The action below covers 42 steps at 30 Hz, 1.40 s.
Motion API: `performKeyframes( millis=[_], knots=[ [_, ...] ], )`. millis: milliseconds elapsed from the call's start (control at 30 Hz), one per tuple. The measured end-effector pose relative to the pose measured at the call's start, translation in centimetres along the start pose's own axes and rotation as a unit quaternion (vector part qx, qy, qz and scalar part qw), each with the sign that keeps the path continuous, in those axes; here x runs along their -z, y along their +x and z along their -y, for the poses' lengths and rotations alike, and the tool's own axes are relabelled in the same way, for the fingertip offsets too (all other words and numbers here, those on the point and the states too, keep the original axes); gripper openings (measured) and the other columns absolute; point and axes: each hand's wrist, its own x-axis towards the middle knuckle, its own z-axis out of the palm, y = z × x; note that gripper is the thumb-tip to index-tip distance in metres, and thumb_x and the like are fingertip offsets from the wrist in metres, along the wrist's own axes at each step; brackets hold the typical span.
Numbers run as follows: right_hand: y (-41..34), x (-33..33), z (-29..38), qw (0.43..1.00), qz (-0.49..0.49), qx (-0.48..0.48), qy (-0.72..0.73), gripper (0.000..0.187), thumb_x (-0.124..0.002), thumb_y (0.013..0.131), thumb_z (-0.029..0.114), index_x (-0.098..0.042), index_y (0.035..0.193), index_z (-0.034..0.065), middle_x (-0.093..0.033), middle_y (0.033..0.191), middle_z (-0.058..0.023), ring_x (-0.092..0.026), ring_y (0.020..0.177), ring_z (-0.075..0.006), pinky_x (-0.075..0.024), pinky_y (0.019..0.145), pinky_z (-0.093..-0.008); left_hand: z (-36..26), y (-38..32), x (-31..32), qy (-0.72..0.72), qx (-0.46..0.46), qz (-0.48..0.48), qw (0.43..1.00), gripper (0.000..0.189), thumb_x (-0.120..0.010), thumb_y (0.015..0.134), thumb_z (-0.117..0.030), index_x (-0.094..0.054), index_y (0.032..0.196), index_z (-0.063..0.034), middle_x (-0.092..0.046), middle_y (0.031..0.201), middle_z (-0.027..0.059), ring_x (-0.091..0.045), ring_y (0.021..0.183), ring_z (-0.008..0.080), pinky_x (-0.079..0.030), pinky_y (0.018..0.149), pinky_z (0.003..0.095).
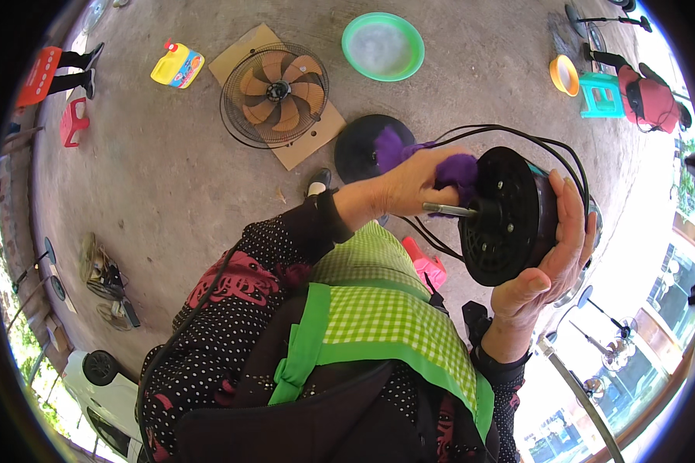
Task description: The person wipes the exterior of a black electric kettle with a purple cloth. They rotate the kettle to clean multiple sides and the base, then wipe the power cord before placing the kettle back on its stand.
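In my right hand [562, 249] is a black fan motor housing [501, 217], its vented front turned to the left. A bare metal shaft [449, 209] sticks out of the front, and several screws show around it. My left hand [414, 182] grips a purple cloth [457, 173] against the edge of the motor front. Part of the cloth hangs past the wrist, over a round black fan base [365, 147] on the floor. A black power cord [498, 127] loops above and behind the motor.
A fan grille with orange blades [281, 92] lies on cardboard [315, 139]. Beyond are a green basin of cloudy water [382, 46] and a yellow jug [178, 65]. A pink stool [425, 263] stands close by. Another person [651, 98] is near a teal stool [602, 95]; another stands far left.
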Motion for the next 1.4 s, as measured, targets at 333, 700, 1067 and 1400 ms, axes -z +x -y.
performKeyframes(
  millis=[333, 700, 1067, 1400],
  knots=[
    [0.2, -0.3, 0.1, 0.999, -0.02, -0.013, 0.043, 0.094, -0.004, 0.095, 0.071, -0.048, 0.135, -0.0018, -0.062, 0.13, -0.0158, -0.055, 0.127, -0.0282, -0.0171, 0.118, -0.0445, -2.8, -5.7, -1.1, 0.061, 0.094, 0.019, 0.993, 0.057, -0.063, 0.076, -0.002, -0.056, 0.133, -0.0071, -0.065, 0.1, 0.0066, -0.058, 0.086, 0.0124, -0.049, 0.08, 0.0282],
    [0.9, 2.7, -4.2, 0.984, -0.063, 0.106, 0.125, 0.027, -0.059, 0.096, 0.013, -0.066, 0.121, 0.007, -0.061, 0.132, -0.0134, -0.051, 0.132, -0.0286, -0.0428, 0.106, -0.042, -15.4, -6.0, -3.0, 0.088, -0.085, -0.127, 0.984, 0.056, -0.07, 0.081, -0.008, -0.053, 0.134, -0.0011, -0.062, 0.12, 0.0133, -0.061, 0.108, 0.0198, -0.048, 0.094, 0.0339],
    [2.1, 0.1, -6.8, 0.987, -0.081, 0.101, 0.095, 0.023, -0.055, 0.093, 0.014, -0.072, 0.108, 0.0099, -0.071, 0.108, -0.0099, -0.064, 0.11, -0.0276, -0.0379, 0.105, -0.0473, -13.4, 0.0, -5.9, 0.481, -0.155, -0.204, 0.838, 0.038, -0.071, 0.077, -0.012, -0.066, 0.114, -0.0063, -0.064, 0.115, 0.0157, -0.062, 0.105, 0.0305, -0.048, 0.093, 0.0369],
    [2.2, -0.2, -6.4, 0.985, -0.11, 0.086, 0.104, 0.023, -0.057, 0.09, 0.013, -0.074, 0.105, 0.0097, -0.072, 0.105, -0.0105, -0.065, 0.109, -0.0265, -0.0398, 0.103, -0.0435, -11.8, -2.6, -9.4, 0.519, -0.248, -0.253, 0.778, 0.049, -0.085, 0.065, -0.016, -0.071, 0.111, -0.0106, -0.055, 0.109, 0.0159, -0.06, 0.096, 0.0282, -0.052, 0.081, 0.0335]
  ],
)
